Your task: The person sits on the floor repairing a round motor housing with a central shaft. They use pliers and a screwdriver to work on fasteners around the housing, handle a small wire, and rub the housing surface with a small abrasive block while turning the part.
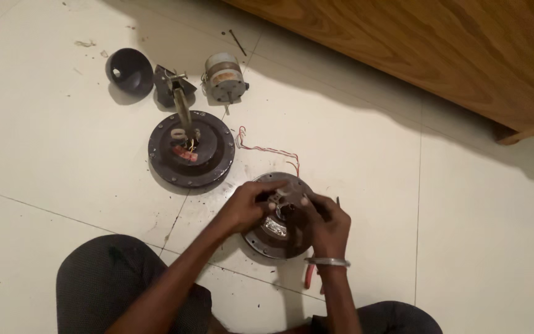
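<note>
Left hand and right hand clamp the round motor housing on the white tile floor.

One label in sight: a pale band with an orange-red patch wraps round the small grey cylinder, up on the floor tiles, well beyond the left hand and a touch to its left. The print on it is too small to make out. On the dark round housing, between that cylinder and the left hand, sits a small red patch, but whether it is a label cannot be told. No packages, signs or screens.
</note>
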